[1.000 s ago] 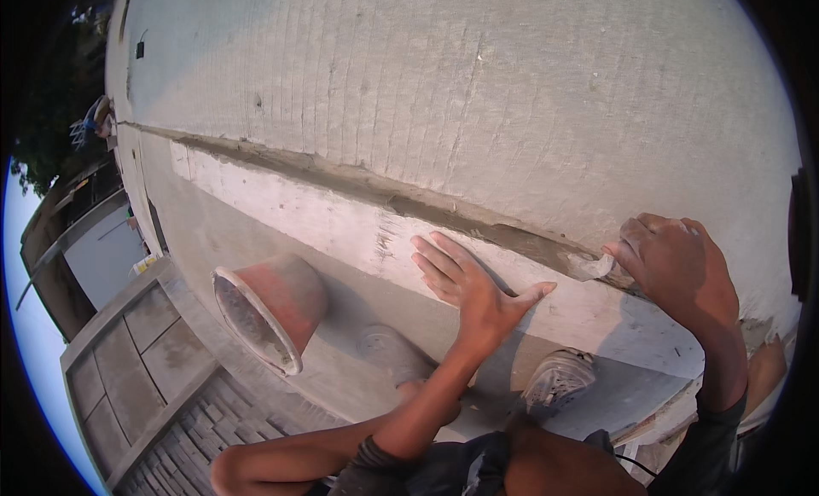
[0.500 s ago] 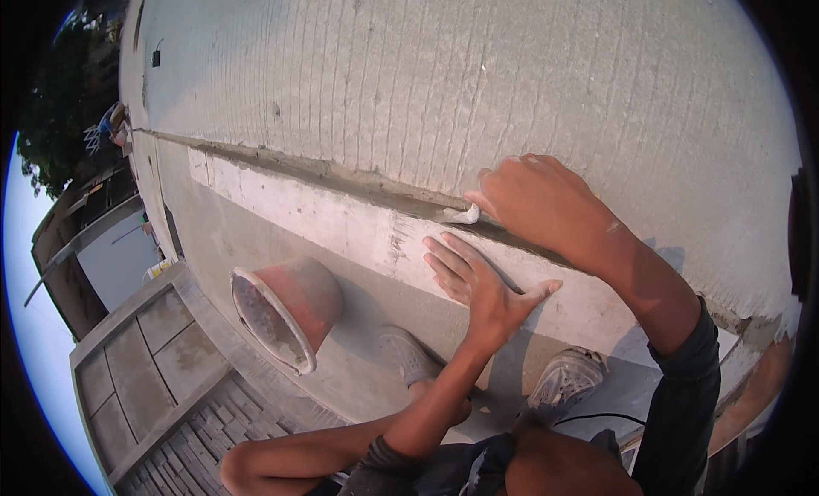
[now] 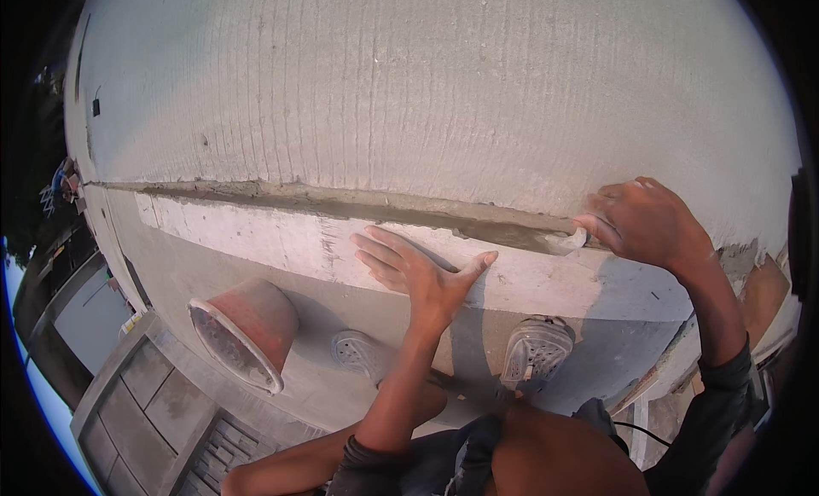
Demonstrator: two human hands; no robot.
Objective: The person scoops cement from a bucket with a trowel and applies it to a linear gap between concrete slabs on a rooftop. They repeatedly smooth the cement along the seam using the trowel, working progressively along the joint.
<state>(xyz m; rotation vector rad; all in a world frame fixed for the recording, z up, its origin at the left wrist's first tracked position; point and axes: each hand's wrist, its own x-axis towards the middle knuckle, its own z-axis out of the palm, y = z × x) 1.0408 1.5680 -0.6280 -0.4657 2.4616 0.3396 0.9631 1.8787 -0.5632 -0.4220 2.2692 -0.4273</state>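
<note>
A long pale board (image 3: 256,237) lies along a narrow groove (image 3: 392,213) at the foot of the ridged cement surface. My left hand (image 3: 426,274) rests on the board with fingers spread and thumb stretched out, holding nothing. At the groove's right part, my right hand (image 3: 648,219) is closed around a trowel. The trowel's crusted, bent neck (image 3: 573,240) shows beside my fingers; its handle is hidden in my hand. Its blade seems to lie in the groove among grey, wet-looking mortar, hard to make out.
A reddish, cement-smeared bucket (image 3: 260,325) stands left of my feet. My shoes (image 3: 539,351) are just below the board. A dark cable (image 3: 644,432) lies at lower right, near a brown piece (image 3: 759,295) at the right edge. Panelled greyish blocks (image 3: 158,381) stand at lower left.
My right hand has moved right along the groove with the trowel. My left hand stays spread on the board. The whole view has turned and shifted a little.
</note>
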